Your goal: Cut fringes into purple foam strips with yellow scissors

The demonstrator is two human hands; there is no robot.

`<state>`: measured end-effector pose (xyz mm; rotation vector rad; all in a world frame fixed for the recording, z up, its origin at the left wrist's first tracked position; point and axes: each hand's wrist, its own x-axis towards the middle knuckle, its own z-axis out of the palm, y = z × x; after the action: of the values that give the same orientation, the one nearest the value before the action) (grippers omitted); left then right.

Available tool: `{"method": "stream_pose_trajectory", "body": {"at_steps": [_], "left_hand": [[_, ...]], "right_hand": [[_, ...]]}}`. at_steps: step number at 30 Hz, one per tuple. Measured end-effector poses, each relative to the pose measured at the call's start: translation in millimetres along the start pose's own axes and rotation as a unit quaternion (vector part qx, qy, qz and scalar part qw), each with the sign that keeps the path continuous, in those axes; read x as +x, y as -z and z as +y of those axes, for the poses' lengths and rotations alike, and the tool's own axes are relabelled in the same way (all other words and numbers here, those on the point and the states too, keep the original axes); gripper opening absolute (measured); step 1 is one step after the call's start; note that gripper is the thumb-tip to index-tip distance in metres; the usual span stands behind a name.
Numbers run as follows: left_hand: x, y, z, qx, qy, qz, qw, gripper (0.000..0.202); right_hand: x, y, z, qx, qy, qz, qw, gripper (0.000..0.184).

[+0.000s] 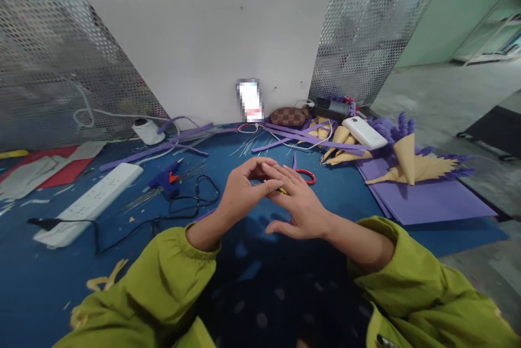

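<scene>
My left hand (pixel 242 188) and my right hand (pixel 295 201) meet at the middle of the blue mat (pixel 49 277). The left fingers curl into a pinch at the right hand's fingertips. The right fingers lie stretched out and close together, thumb apart below. A small yellow-and-dark piece (pixel 281 190) peeks out between the hands; what it is I cannot make out. Red-handled scissors (pixel 306 174) lie just behind the right hand. Both arms wear yellow-green sleeves.
A blue glue gun (pixel 167 177) with black cord and a white power strip (pixel 91 201) lie left. Purple strips (pixel 285 139), thin wires, brown paper cones (pixel 407 160), purple sheets (pixel 427 198) and a white phone (pixel 364 132) lie behind and right. A white board (pixel 207 49) leans on mesh.
</scene>
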<state>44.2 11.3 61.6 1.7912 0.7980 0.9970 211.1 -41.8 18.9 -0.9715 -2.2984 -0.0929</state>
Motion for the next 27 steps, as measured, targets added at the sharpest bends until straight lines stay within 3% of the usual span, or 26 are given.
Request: {"method": "stream_pose_trajectory", "body": {"at_steps": [2, 8, 16, 20, 27], "left_hand": [[2, 2.2, -1, 0.025, -0.039, 0.006, 0.999, 0.033], [5, 8.8, -3, 0.113, -0.186, -0.026, 0.976, 0.013], [4, 7.5, -5, 0.178, -0.276, -0.016, 0.944, 0.003], [5, 8.3, -3, 0.246, -0.361, 0.009, 0.899, 0.007], [-4, 16.4, 9, 0.364, -0.512, 0.032, 0.777, 0.014]], "right_hand": [[0, 1, 0, 0.012, 0.005, 0.007, 1.0, 0.064], [-3, 0, -2, 0.049, 0.018, 0.025, 0.998, 0.057], [0, 2, -4, 0.198, 0.017, 0.051, 0.979, 0.053], [1, 8, -5, 0.251, 0.028, 0.062, 0.966, 0.049], [4, 21, -11, 0.283, 0.074, 0.052, 0.955, 0.046]]}}
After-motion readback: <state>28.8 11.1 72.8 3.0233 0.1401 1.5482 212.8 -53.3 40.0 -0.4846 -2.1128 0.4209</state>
